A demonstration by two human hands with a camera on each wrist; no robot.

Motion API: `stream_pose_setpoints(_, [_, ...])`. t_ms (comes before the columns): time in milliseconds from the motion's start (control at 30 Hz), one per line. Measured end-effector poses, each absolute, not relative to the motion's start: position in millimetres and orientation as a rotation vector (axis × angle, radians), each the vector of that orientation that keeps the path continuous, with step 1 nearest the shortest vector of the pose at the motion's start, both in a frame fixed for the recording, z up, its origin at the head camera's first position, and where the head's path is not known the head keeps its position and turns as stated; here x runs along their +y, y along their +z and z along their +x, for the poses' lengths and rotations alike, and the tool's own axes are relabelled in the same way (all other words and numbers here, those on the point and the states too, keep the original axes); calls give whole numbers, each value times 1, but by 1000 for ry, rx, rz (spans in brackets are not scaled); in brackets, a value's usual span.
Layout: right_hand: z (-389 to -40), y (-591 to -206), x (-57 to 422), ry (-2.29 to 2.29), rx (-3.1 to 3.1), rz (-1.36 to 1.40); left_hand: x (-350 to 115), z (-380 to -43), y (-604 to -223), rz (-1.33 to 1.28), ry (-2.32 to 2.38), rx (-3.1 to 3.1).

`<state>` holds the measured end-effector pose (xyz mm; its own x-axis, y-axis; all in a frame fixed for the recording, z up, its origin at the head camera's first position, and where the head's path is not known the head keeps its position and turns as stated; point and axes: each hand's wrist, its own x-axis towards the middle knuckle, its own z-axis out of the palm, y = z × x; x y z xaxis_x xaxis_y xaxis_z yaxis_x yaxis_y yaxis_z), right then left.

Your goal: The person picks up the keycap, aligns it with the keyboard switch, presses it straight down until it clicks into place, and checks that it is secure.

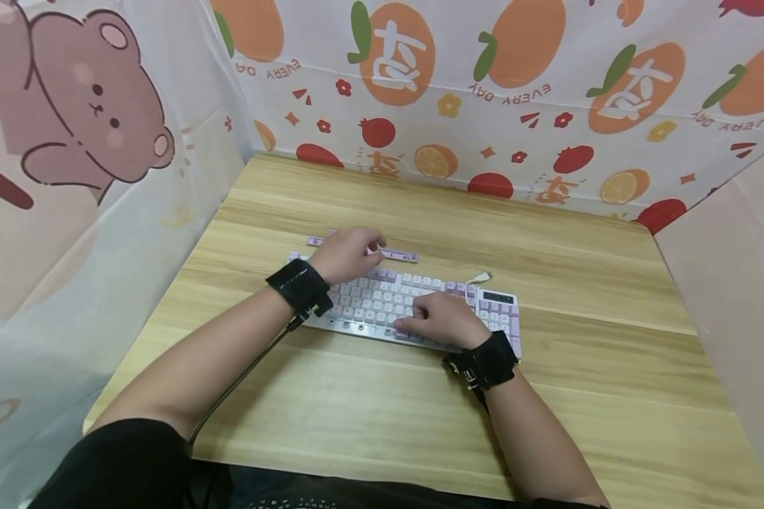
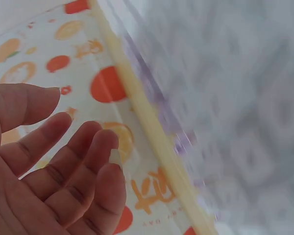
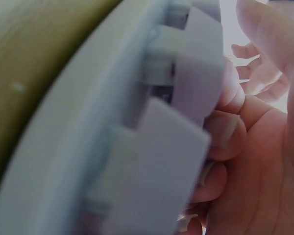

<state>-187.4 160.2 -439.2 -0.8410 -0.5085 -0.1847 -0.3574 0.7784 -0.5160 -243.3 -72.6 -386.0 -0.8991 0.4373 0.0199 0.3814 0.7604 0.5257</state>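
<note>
Keyboard (image 1: 371,300) on the table (image 1: 586,297) is touched by the right hand's (image 1: 447,322) bent fingers (image 3: 228,134), while loose purple keycaps (image 1: 400,255) behind it could be scattered if brushed by the left hand's (image 1: 346,256) relaxed, seemingly empty fingers (image 2: 110,191).

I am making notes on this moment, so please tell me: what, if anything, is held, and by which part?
Nothing appears held: the left grip is empty near the purple keycaps; the right grip only rests against the keyboard.

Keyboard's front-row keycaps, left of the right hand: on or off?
Off in places: head view shows bare switches along the near edge of the keyboard. Under the right hand, cannot tell.
</note>
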Motion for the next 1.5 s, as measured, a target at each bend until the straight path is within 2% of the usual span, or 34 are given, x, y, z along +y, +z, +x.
stream_pose_setpoints(267, [-188, -437, 162, -720, 2663, -651, -64, -281, -379, 699, 577, 2850])
stream_pose_setpoints(633, [-190, -431, 160, -720, 2636, -648, -45, -310, -397, 751, 203, 2822])
stream_pose_setpoints(1067, [-191, -428, 162, -748, 2620, -635, -31, -321, -403, 737, 114, 2798])
stream_pose_setpoints(1500, [-190, -430, 164, -760, 2599, -622, -27, -326, -413, 835, 34, 2816])
